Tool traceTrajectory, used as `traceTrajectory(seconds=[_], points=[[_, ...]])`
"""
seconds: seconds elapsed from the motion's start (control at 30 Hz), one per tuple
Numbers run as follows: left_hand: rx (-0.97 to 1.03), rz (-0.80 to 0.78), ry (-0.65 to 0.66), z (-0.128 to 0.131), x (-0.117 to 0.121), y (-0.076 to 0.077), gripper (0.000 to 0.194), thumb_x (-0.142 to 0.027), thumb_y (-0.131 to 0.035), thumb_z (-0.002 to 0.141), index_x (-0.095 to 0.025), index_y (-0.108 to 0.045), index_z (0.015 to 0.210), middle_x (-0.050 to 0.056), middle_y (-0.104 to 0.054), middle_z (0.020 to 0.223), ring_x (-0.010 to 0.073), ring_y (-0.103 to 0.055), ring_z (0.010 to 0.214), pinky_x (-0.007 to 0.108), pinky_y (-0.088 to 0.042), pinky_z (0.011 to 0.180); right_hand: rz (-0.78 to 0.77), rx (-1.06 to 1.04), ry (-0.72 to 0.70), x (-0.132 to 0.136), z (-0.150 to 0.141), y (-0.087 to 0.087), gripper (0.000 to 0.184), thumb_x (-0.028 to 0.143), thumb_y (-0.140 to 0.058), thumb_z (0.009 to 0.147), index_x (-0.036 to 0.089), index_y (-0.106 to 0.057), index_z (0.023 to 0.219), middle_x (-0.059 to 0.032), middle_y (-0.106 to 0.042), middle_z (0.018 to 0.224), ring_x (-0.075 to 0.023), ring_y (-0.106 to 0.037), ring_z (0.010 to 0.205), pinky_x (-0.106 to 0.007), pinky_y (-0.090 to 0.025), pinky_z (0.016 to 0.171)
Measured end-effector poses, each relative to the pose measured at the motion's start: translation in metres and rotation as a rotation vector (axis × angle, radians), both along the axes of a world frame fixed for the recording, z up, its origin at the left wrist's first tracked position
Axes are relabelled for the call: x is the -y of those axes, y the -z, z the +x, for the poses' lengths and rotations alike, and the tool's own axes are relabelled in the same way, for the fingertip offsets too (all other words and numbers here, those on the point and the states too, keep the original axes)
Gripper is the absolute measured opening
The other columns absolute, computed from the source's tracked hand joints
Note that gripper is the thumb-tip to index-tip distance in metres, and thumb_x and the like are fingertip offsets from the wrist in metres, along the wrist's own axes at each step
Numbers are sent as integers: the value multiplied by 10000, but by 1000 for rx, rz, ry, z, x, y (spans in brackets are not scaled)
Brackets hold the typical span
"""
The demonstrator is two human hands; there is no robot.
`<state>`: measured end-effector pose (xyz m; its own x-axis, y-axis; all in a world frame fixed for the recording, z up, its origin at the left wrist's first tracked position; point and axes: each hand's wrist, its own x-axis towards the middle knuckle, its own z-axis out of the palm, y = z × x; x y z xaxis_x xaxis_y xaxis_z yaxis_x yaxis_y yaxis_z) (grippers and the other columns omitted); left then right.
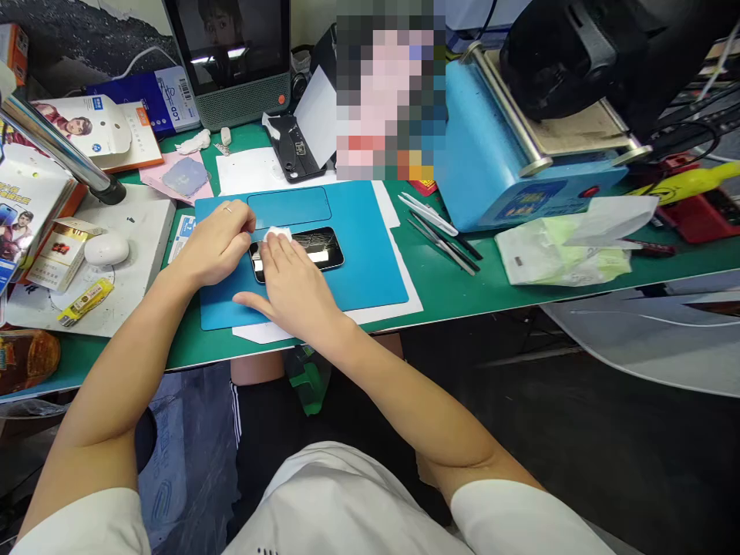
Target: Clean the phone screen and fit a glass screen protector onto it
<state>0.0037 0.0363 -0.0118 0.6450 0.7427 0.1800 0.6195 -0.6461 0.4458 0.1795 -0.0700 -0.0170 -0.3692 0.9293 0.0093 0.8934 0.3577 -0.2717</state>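
A: Where was the phone (327, 248)?

B: On the blue mat (370, 254), face up, dark, with bright reflections on its glass. The mat lay over white paper (398, 291) on a green bench (452, 297).

A: State of the hands?

B: Right hand (297, 285): fingers straight and together, thumb spread, laid flat over a white wipe (278, 232) on the phone; not clenched. Left hand (216, 240): fingers curled beside the phone's left end. Whether it gripped or touched anything could not be told.

A: Rest of the mat?

B: A dark rounded outline (289, 206) beyond the phone; sheet or print, unclear.

A: Left of the mat?

B: A pale board (139, 254) bearing a white case (107, 249), a yellow tool (85, 301) and a small carton (61, 253). A pink sheet (155, 174) lay beyond, and behind it a screen (237, 69) stood tilted back.

A: Right?

B: Slim tools (448, 245) lay just beside the mat, then a blue machine (471, 146) with metal rails, and a crumpled packet (563, 247) in front of it. A pixelated patch hid the area left of the machine.

A: Below?

B: Dark floor (549, 432).
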Motion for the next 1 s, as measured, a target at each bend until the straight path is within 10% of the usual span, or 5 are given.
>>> traceTrajectory(seconds=[0.5, 1.0], points=[[-33, -4, -20, 1, 3, -4, 169, -269, -419, 880, -225, -543, 985, 121, -675, 1012, 333, -618, 974, 527, -536, 875, 128, -110, -216, 38, 20, 13, 899, 640, -565, 1098, -77, -494, 1635, -276, -447, 1737, -401, -438, 1657, -545, -381, 1377], [-129, -86, -16, 3, 6, -10, 195, -279, -425, 860, -225, -535, 1012, 113, -674, 1051, 329, -609, 1003, 503, -511, 874, 113, -133, -49, 51, 112, 29, 803, 576, -522, 1138, 11, -432, 1701, -257, -408, 1765, -374, -404, 1673, -628, -418, 1347]])
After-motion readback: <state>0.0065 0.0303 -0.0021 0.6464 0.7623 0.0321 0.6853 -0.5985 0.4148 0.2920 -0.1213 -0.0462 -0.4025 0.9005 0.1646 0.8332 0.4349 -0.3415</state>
